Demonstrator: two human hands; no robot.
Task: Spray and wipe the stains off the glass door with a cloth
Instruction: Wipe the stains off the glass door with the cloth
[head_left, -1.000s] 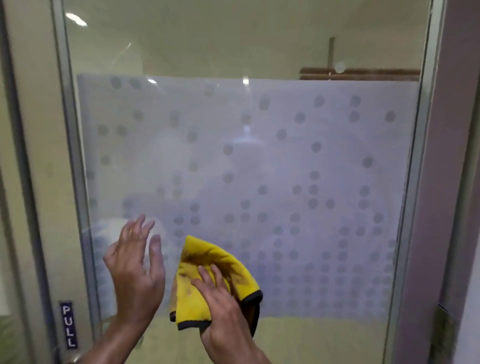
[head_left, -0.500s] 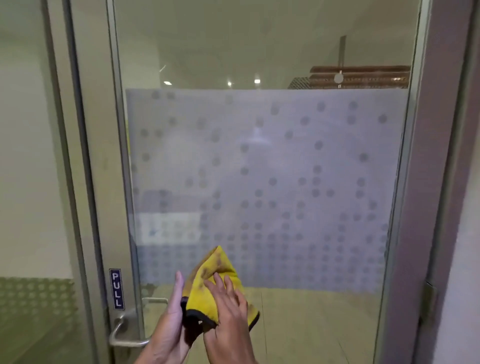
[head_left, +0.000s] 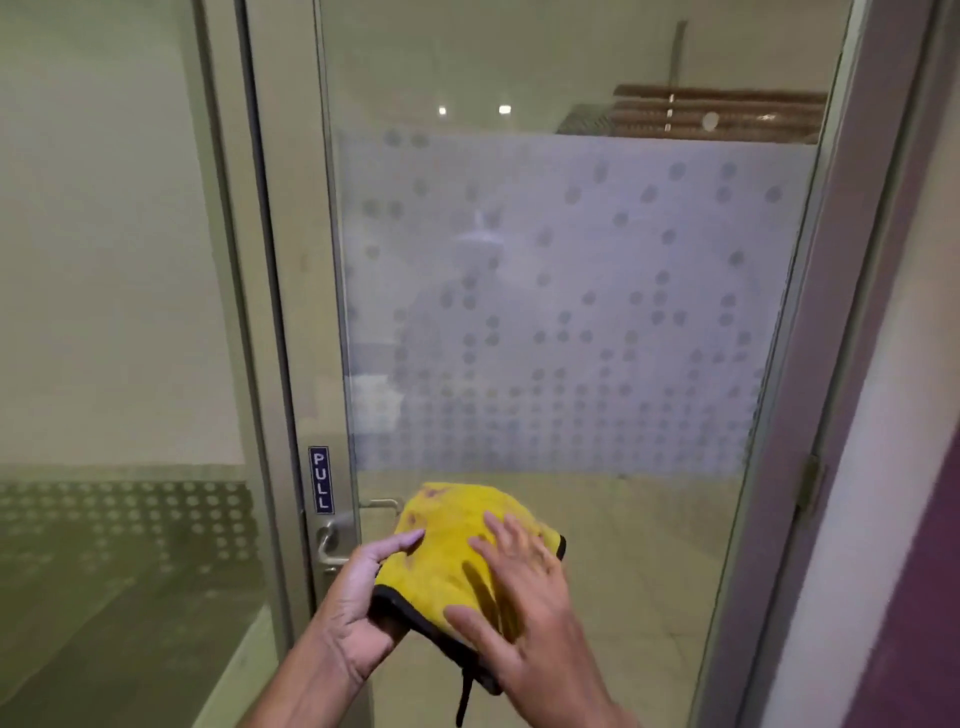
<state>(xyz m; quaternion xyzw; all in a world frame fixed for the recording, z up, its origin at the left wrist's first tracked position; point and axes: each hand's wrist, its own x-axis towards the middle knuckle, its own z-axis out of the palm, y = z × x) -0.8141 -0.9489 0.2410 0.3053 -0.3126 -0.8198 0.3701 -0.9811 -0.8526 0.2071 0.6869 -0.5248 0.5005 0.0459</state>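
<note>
Down low, the left hand (head_left: 358, 608) grips the yellow cloth (head_left: 457, 545) (brown-stained) by its edge. The right hand (head_left: 524, 618) lies open, fingers spread, on it, before the glass door (head_left: 571, 312).

Glass door (head_left: 571, 312) pane: broad unobstructed surface above hands, frosted dotted band across middle, clear strips above and below
Left limit: door stile (head_left: 291, 312) carrying PULL label (head_left: 321, 479); lever handle (head_left: 337, 540) projects just beside left hand (head_left: 358, 613)
Right limit: door frame (head_left: 852, 364), hinge (head_left: 807, 480) on it
Both hands and yellow cloth (head_left: 452, 561) occupy lower centre, left hand gripping its edge, right hand (head_left: 524, 618) spread flat on it
Open pane between right hand and frame
</note>
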